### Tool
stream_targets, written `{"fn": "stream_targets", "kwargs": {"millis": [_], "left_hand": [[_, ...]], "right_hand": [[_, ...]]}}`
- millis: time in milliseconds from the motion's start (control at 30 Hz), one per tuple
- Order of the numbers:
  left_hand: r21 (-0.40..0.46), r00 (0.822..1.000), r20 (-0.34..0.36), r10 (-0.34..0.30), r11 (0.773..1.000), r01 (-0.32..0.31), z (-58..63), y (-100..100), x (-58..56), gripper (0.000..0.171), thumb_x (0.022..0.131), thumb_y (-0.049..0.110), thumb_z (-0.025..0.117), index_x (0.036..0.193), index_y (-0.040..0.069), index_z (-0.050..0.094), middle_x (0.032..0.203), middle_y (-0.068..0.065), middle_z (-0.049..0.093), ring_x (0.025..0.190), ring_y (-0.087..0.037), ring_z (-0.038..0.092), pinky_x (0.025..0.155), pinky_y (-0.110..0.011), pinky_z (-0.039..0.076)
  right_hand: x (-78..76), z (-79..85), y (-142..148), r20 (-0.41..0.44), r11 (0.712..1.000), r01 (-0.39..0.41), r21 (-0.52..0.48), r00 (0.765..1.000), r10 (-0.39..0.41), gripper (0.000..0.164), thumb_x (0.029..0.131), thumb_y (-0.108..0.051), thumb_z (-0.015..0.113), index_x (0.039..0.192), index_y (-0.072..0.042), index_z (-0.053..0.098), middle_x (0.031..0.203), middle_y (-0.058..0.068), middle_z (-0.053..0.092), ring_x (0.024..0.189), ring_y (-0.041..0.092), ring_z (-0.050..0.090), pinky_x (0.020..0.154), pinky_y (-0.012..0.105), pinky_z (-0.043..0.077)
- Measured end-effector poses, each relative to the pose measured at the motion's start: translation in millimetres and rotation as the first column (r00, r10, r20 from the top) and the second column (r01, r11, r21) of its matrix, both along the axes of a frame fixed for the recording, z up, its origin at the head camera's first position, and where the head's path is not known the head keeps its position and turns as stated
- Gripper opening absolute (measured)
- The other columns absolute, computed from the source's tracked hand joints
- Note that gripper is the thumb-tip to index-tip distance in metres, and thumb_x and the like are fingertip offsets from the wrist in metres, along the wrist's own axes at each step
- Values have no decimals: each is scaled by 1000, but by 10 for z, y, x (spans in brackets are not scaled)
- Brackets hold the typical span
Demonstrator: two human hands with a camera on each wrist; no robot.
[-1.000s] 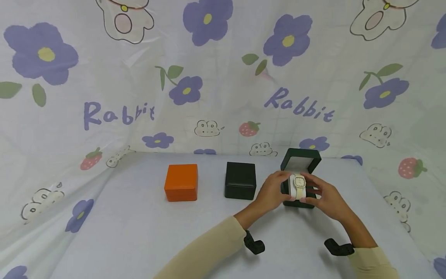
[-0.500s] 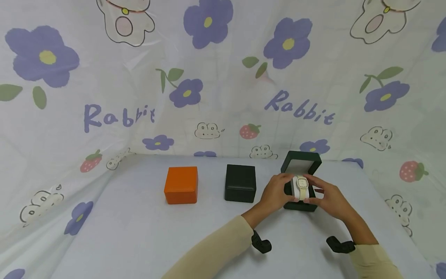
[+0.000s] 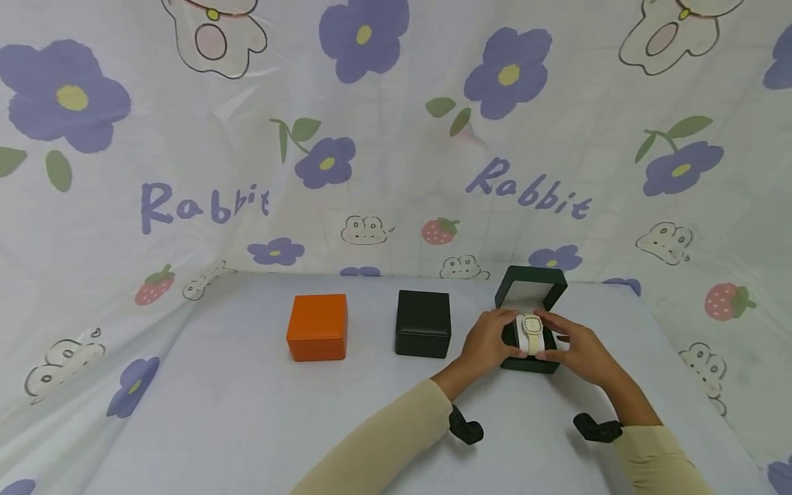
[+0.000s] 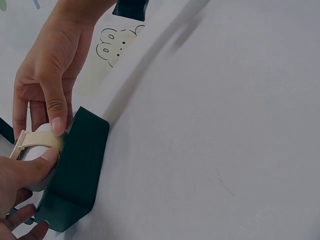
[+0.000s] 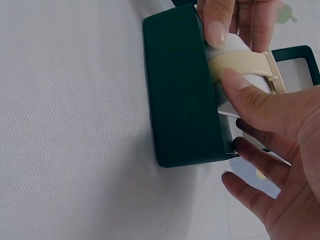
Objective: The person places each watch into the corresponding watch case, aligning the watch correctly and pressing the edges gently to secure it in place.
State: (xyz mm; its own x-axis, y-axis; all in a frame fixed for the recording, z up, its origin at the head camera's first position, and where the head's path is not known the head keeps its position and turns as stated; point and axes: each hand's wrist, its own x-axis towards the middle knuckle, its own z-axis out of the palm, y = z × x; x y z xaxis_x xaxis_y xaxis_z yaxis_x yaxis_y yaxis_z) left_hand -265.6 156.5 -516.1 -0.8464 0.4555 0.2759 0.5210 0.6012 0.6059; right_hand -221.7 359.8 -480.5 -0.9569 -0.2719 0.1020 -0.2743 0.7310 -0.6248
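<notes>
A watch (image 3: 532, 325) with a cream strap is wrapped round a white cushion (image 5: 230, 104). It sits in the mouth of a dark green watch box (image 5: 185, 90), whose lid (image 3: 531, 275) stands raised behind. From the left, my left hand (image 3: 487, 342) holds the cushion between thumb and fingers. My right hand (image 3: 581, 350) grips it from the other side, its thumb on the strap in the right wrist view, with some fingers spread below. The lower part of the cushion is hidden by the box's front wall.
A black box (image 3: 423, 323) with its lid down stands left of the green one. Farther left is an orange box (image 3: 317, 327), also closed. A patterned curtain (image 3: 396, 172) hangs behind the white table (image 3: 247, 412).
The watch on its cushion has shifted slightly right and lower into the green box, both hands still holding it. My left forearm has moved a little right. The other boxes stay put.
</notes>
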Motion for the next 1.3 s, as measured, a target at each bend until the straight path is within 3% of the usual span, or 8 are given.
{"fn": "stream_targets", "kwargs": {"millis": [433,867,1133,1300], "left_hand": [[-54,1000,-7,14,998,-15,-25,36,-61,75,76,31,92,141,13,61,141,0,61,127,-15,53,105,-23,46],[-75,999,-36,-23,997,21,-33,34,-100,70,78,31,91,139,9,63,138,-2,63,127,-18,53,110,-23,42],[-36,997,-56,-47,998,45,-79,17,-120,68,79,30,90,138,8,63,137,-4,64,128,-20,54,111,-24,41],[24,997,-52,-61,998,63,-116,-30,-60,70,81,26,89,141,6,59,140,-7,61,130,-21,55,112,-26,41]], "right_hand": [[-60,-44,4,-5,1000,-13,25,1000,13,78,83,-6,82,151,3,43,149,32,45,132,51,48,102,66,45],[-69,-38,-3,-20,998,-5,57,1000,6,71,85,-9,82,146,4,49,144,32,50,131,52,48,97,63,50],[-79,-40,7,13,997,22,70,1000,-23,69,88,-13,80,148,1,49,143,32,51,129,52,50,94,60,53],[-40,-45,36,21,998,12,54,1000,-13,74,88,-13,80,151,1,44,150,30,45,134,52,44,96,60,52]]}}
